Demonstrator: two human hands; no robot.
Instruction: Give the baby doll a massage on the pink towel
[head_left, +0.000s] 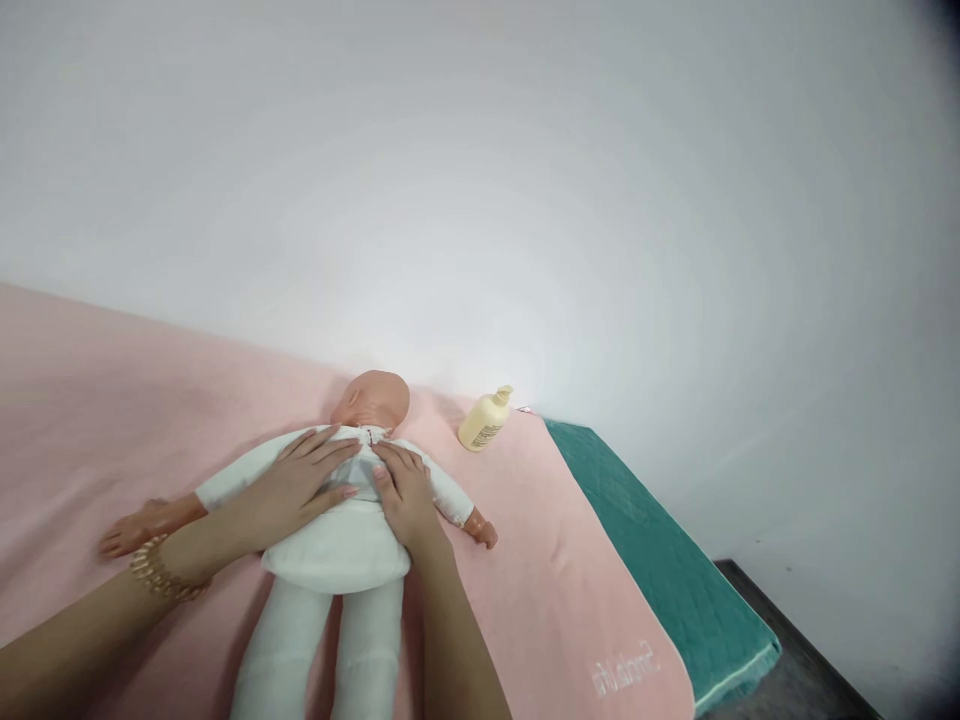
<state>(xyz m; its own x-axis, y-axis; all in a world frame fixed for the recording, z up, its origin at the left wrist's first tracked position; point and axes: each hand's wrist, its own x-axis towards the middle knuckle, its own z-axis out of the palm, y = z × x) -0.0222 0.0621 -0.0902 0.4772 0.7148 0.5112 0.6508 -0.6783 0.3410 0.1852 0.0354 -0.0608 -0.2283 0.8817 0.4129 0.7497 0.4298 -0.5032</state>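
A baby doll (337,545) with a white cloth body lies face down on a pink towel (577,590), its head toward the wall and its arms spread. Flat on the left side of its upper back rests my left hand (311,470), fingers stretched out, a beaded bracelet at the wrist. My right hand (409,495) lies on the right side of the same upper back, its fingers extended toward the doll's neck. Neither hand grasps anything. Beyond the doll's right-hand arm stands a pale yellow pump bottle (486,420) with dark print on its side.
The pink towel covers most of a surface with a green cover (645,540) showing along its right side. A white wall (480,200) rises directly behind. Dark floor (787,670) shows at the lower right, past the green edge.
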